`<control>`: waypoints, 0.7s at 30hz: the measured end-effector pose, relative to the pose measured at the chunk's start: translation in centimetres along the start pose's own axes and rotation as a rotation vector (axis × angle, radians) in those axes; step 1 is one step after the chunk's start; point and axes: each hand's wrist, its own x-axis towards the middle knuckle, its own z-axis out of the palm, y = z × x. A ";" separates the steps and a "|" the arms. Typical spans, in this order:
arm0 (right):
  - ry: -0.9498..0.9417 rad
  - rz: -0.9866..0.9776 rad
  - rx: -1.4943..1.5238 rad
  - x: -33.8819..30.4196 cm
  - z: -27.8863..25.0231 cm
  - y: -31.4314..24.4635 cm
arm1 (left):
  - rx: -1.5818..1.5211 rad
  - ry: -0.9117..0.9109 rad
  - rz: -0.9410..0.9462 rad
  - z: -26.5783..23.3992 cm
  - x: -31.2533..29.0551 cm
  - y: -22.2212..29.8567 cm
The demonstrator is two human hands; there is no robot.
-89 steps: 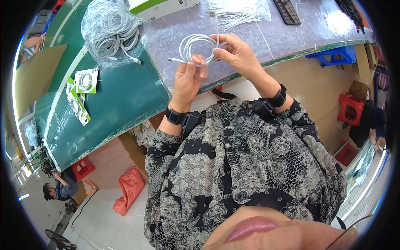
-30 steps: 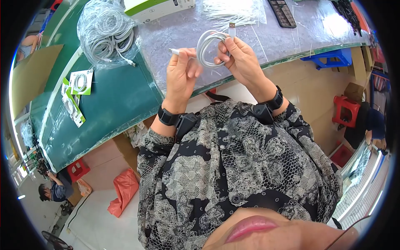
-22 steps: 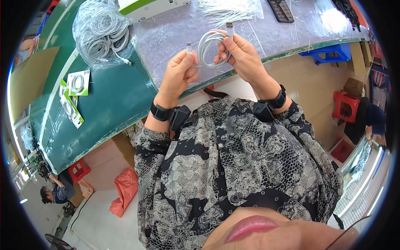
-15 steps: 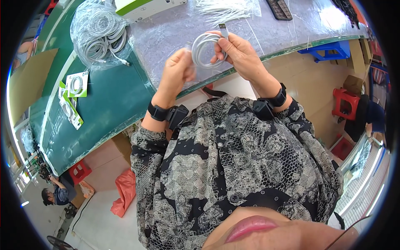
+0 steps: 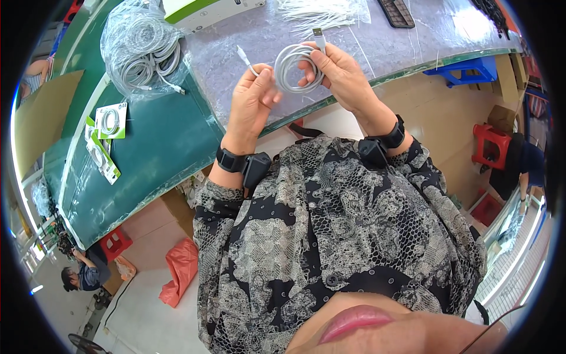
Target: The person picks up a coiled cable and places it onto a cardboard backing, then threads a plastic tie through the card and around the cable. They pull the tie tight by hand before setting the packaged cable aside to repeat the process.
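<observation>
- Head view: two bare hands are raised over the near edge of the worktop, each wrist wearing one black band with a small black box.
- One coiled white cable is held between the hands, wound into a round loop of several smooth, rubbery turns, above the worktop's front edge.
- The left hand has its fingers curled against the coil's left side, pinching it; one thin cable end with a small plug sticks up and to the left past the thumb.
- The right hand has its fingers closed on the coil's right side; one flat metal plug stands up above the fingertips.
- The worktop has two surfaces: a dark green mat on the left and a clear, crinkled plastic sheet over the grey part under the hands.
- One clear plastic bag of many loose white cable coils lies on the left, well apart from the hands.
- Two packed cables on green and white cards lie on the green mat, further left.
- One bundle of thin white ties lies beyond the hands, beside one flat black grid-like object.
- One white and green box sits at the far edge.
- One blue plastic stool and one red stool stand on the floor to the right.
</observation>
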 end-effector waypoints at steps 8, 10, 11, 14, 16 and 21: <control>-0.068 -0.030 -0.128 -0.1 0.0 -0.2 | -0.100 -0.326 -0.276 -0.1 -0.5 0.6; -0.004 -0.101 -0.218 -0.2 0.5 -0.4 | -0.063 -0.258 -0.228 0.6 -0.7 0.5; -0.005 -0.101 -0.217 -0.2 0.5 -0.6 | -0.028 -0.190 -0.180 1.2 -0.8 0.4; 0.004 -0.130 -0.442 -0.5 0.1 -1.1 | -0.030 -0.102 -0.146 1.4 -1.1 0.1; -0.010 -0.088 -0.348 -0.7 0.3 -1.0 | -0.107 -0.066 -0.175 1.3 -1.2 -0.1; -0.092 0.003 -0.298 -0.9 -0.3 -1.0 | -0.149 -0.233 -0.310 0.0 -1.3 0.2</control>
